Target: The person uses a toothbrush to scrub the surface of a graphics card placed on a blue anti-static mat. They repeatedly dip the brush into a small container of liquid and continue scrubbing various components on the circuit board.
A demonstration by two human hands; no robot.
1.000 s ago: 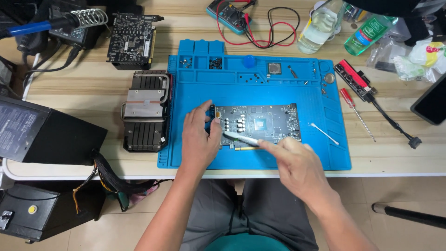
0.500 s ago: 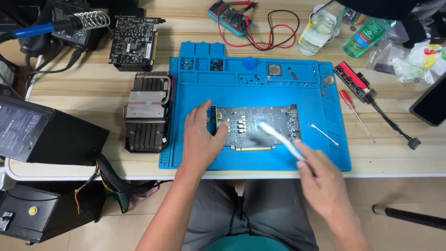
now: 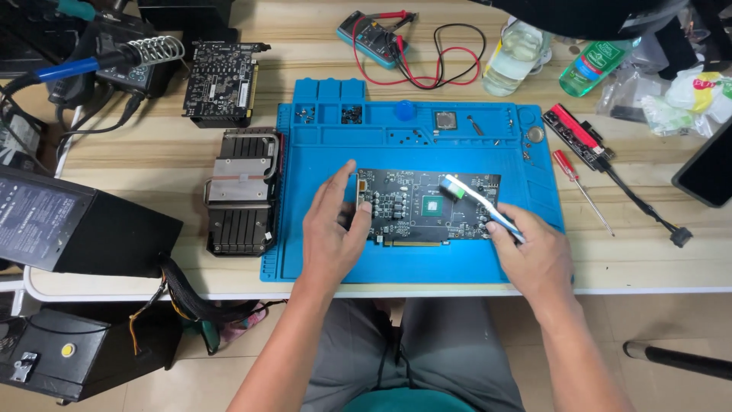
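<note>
The toothbrush (image 3: 480,206) has swung rightward, bristles now near the board's centre chip. Right hand (image 3: 534,255) grips its handle; left hand (image 3: 335,229) presses flat, steadying the circuit board (image 3: 427,206) mid-mat (image 3: 457,267). Brush lightly, keeping the board pinned.

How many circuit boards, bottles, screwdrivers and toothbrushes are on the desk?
Circuit boards: 2, one on the blue mat under the left hand, one black at top left
Bottles: 2, clear and green
Screwdrivers: 1, red-handled
Toothbrushes: 1, in the right hand
Total: 6
</note>
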